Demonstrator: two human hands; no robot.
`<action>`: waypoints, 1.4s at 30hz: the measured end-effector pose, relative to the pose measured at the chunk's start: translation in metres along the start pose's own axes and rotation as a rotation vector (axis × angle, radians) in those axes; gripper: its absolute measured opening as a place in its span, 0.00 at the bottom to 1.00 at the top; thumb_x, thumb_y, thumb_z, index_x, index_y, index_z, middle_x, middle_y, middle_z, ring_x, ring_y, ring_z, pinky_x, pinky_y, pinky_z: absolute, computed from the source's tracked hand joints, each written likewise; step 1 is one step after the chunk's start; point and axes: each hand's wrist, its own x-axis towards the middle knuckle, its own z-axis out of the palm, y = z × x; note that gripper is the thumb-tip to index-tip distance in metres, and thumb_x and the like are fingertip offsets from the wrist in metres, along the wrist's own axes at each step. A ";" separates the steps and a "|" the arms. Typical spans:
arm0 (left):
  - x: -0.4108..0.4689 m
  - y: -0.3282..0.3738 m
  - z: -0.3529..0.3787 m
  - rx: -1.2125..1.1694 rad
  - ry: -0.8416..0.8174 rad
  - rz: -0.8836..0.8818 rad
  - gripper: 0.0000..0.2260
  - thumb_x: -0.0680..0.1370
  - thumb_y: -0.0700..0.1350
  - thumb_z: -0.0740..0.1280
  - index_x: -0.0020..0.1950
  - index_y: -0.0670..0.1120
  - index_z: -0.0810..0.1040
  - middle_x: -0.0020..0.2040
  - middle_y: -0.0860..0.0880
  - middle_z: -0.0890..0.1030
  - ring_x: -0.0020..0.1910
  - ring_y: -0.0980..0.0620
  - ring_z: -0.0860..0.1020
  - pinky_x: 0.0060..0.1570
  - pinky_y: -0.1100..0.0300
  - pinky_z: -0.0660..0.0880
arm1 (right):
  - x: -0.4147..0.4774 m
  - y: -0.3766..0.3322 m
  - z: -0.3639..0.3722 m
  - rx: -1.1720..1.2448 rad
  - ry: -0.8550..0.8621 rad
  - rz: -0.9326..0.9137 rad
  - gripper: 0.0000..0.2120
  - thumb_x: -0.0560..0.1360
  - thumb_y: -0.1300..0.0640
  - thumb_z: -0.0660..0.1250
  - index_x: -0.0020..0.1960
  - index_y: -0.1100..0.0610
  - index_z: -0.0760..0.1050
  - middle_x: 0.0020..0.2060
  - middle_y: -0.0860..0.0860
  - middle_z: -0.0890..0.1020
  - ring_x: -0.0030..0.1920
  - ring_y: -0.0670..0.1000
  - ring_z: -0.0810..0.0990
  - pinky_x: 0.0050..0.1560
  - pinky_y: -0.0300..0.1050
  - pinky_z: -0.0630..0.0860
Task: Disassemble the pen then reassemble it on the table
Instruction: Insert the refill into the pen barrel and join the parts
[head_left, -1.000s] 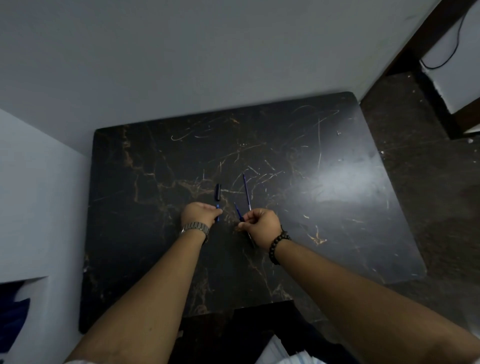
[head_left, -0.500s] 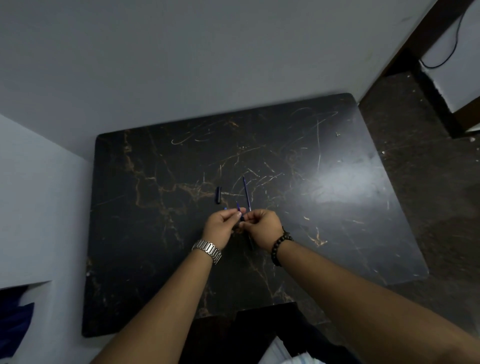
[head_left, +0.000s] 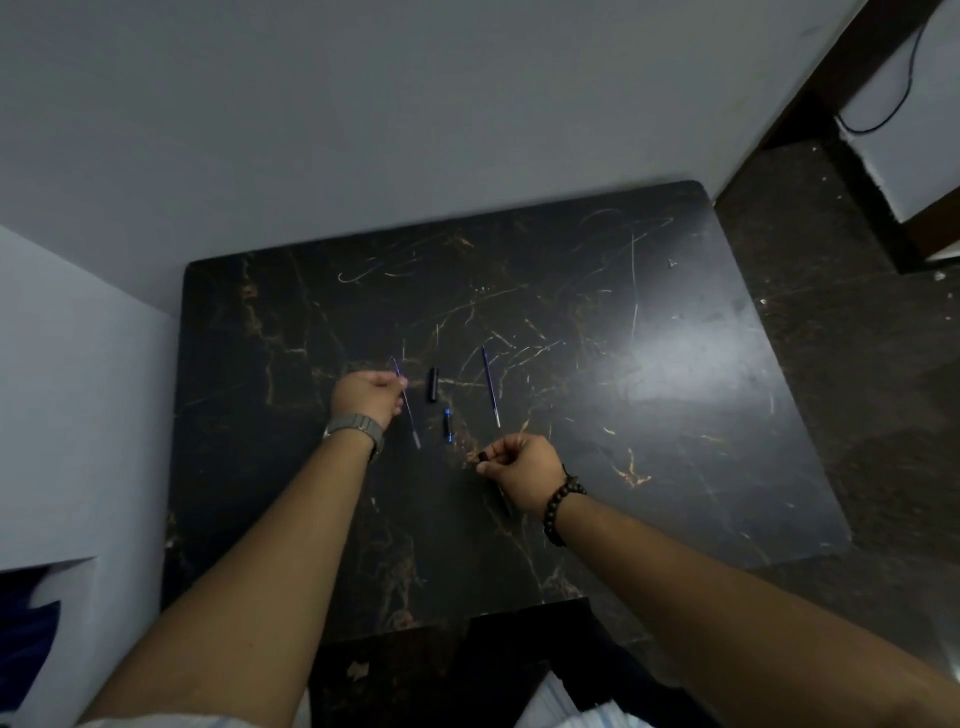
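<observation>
A: Hands, two. Left hand (head_left: 370, 396): pinching thin blue refill (head_left: 407, 410), low over black marbled table (head_left: 649, 415). Right hand (head_left: 522, 470): closed around dark pen barrel (head_left: 483, 457).

B: Loose items: black cap (head_left: 431, 384), short blue tip piece (head_left: 447, 426), second blue refill (head_left: 491, 387). Advice: lay refill parallel, apart.

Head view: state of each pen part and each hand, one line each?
left hand: closed on thin blue rod, at the table
thin blue rod: pinched near its far end
right hand: closed on dark barrel piece
dark barrel piece: held, mostly hidden
black cap: loose on table
short blue piece: loose on table
blue refill: loose on table
</observation>
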 end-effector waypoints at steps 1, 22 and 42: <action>0.000 -0.005 0.003 0.047 -0.014 0.005 0.06 0.76 0.41 0.73 0.50 0.40 0.84 0.36 0.45 0.84 0.35 0.49 0.81 0.46 0.51 0.84 | 0.000 0.000 0.000 0.000 -0.002 0.001 0.05 0.72 0.58 0.76 0.48 0.56 0.85 0.45 0.53 0.87 0.49 0.50 0.85 0.49 0.41 0.81; -0.079 -0.030 0.028 0.034 -0.361 0.283 0.06 0.71 0.44 0.79 0.45 0.52 0.85 0.36 0.54 0.87 0.36 0.58 0.84 0.35 0.67 0.79 | 0.011 -0.014 -0.007 0.212 0.119 -0.019 0.06 0.72 0.62 0.77 0.45 0.58 0.81 0.38 0.53 0.85 0.35 0.46 0.83 0.39 0.40 0.81; -0.096 -0.078 0.025 -0.033 -0.191 0.086 0.11 0.70 0.38 0.79 0.50 0.41 0.85 0.42 0.44 0.87 0.36 0.52 0.84 0.39 0.60 0.83 | 0.074 -0.050 -0.014 -0.756 0.295 -0.090 0.12 0.78 0.51 0.65 0.52 0.58 0.81 0.40 0.54 0.78 0.39 0.54 0.77 0.39 0.48 0.77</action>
